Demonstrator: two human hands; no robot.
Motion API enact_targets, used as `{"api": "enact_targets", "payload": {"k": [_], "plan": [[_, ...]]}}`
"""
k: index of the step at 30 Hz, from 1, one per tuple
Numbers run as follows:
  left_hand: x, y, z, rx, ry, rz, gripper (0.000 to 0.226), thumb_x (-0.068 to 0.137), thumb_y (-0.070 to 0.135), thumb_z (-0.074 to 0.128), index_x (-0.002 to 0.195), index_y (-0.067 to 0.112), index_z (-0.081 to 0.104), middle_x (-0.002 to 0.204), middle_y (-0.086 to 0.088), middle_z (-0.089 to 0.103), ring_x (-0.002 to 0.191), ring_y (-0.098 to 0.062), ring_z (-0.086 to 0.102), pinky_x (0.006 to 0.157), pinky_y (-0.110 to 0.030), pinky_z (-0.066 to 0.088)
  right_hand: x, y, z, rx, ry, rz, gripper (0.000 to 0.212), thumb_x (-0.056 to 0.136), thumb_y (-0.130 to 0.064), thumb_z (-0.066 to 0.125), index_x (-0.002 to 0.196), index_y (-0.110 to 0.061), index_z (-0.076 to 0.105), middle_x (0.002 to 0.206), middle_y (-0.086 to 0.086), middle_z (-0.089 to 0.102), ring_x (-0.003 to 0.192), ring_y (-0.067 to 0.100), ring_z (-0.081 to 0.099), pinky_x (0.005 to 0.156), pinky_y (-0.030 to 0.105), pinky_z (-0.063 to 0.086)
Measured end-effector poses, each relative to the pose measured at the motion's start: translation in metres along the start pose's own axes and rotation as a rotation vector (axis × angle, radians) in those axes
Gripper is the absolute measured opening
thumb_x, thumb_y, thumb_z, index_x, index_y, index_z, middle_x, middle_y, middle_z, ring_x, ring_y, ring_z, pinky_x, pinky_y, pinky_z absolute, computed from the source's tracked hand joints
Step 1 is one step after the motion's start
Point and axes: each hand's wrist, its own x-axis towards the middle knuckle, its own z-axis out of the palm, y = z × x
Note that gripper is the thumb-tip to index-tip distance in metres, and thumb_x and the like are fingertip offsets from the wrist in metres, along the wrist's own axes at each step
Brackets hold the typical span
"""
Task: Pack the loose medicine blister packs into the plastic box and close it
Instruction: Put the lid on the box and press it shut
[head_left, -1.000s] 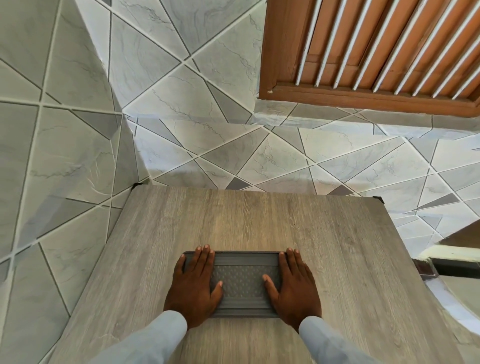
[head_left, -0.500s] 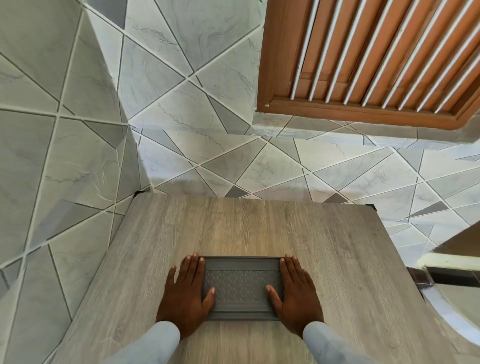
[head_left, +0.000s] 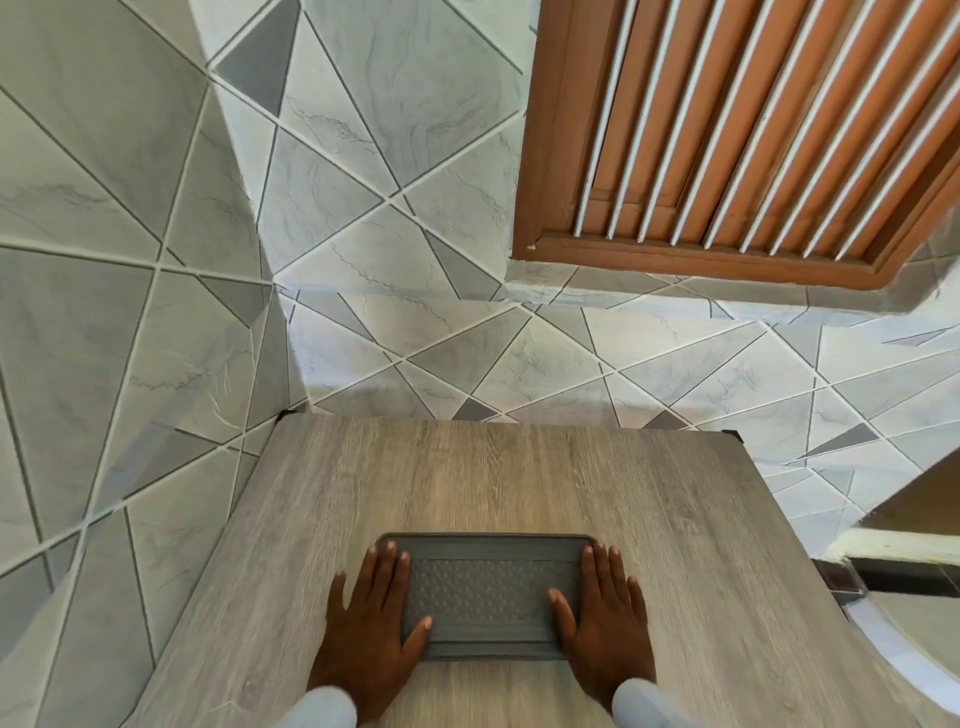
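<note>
A grey plastic box (head_left: 485, 595) with a dimpled lid lies shut on the wooden table (head_left: 519, 478), near its front edge. My left hand (head_left: 371, 629) rests flat on the box's left end, fingers spread, thumb on the lid. My right hand (head_left: 605, 626) lies flat on the right end in the same way. Both palms press down on the lid rather than gripping it. No blister packs are visible; the box's contents are hidden.
Grey and white tiled walls (head_left: 363, 260) meet at a corner behind the table. A brown wooden louvred shutter (head_left: 737, 130) hangs at upper right. A dark ledge and a pale curved surface (head_left: 893, 613) sit past the table's right edge.
The camera has tilted up, so the table and box sit lower in view. Both hands stay flat on the lid's ends; the left hand has slid slightly outward.
</note>
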Motion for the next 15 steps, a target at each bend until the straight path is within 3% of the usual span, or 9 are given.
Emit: {"api": "enact_targets", "payload": {"k": [5, 9, 12, 15], "plan": [[-0.006, -0.011, 0.004, 0.011, -0.004, 0.018, 0.082, 0.086, 0.071, 0.024, 0.148, 0.019, 0.022, 0.160, 0.001, 0.003, 0.146, -0.017, -0.002, 0.112, -0.042, -0.004, -0.026, -0.004, 0.004, -0.039, -0.086, 0.056, 0.110, 0.060, -0.085, -0.019, 0.144, -0.015, -0.022, 0.159, 0.002, -0.021, 0.144, 0.016, -0.023, 0.121, 0.039, -0.003], [0.004, -0.013, 0.005, 0.011, -0.008, 0.037, 0.084, 0.084, 0.074, 0.024, 0.147, 0.019, 0.024, 0.161, 0.003, -0.004, 0.147, -0.016, -0.011, 0.114, -0.043, -0.008, -0.021, -0.012, -0.011, -0.049, -0.175, 0.055, 0.119, 0.057, -0.088, -0.012, 0.150, -0.013, -0.016, 0.160, 0.003, -0.021, 0.147, 0.019, -0.019, 0.122, 0.041, 0.000], [0.011, -0.013, -0.001, 0.046, -0.086, 0.040, 0.082, 0.084, 0.073, 0.024, 0.143, 0.018, 0.033, 0.159, -0.003, 0.017, 0.148, -0.021, -0.006, 0.113, -0.046, -0.007, -0.009, -0.018, -0.032, -0.057, -0.251, 0.048, 0.125, 0.052, -0.089, -0.009, 0.151, -0.013, -0.012, 0.161, 0.004, -0.017, 0.149, 0.021, -0.015, 0.122, 0.043, 0.003], [0.012, -0.011, -0.019, 0.037, -0.091, 0.075, 0.077, 0.087, 0.069, 0.018, 0.136, 0.016, 0.043, 0.144, -0.006, 0.048, 0.141, -0.027, 0.019, 0.113, -0.044, -0.010, -0.003, -0.027, -0.055, -0.014, -0.194, 0.017, 0.124, 0.053, -0.088, -0.006, 0.153, -0.014, -0.002, 0.163, 0.004, -0.008, 0.150, 0.022, -0.009, 0.122, 0.044, 0.008]]}}
